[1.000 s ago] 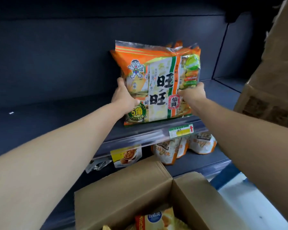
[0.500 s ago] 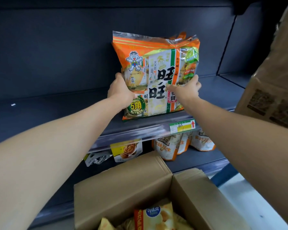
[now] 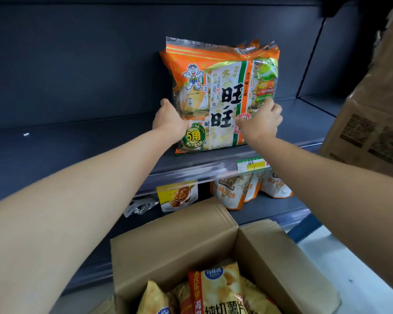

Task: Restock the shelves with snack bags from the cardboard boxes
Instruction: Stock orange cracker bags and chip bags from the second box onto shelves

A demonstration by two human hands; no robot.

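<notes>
Dark shelf point(image 3: 82, 143): both hands steady orange snack bag point(image 3: 222, 87); box point(image 3: 175, 241) below

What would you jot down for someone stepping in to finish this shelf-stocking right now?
Left hand: grips the left edge of the big orange rice cracker bag.
Right hand: fingers on the bag's front right side.
The bag stands upright near the front of the dark upper shelf, with more orange bags behind it; the rest of that shelf in view is bare.
Done: this bag is on the shelf.
Left: let go, then take the chip bags from the open cardboard box below and shelve them. Another cardboard box sits at the right. The lower shelf holds peanut bags.
</notes>
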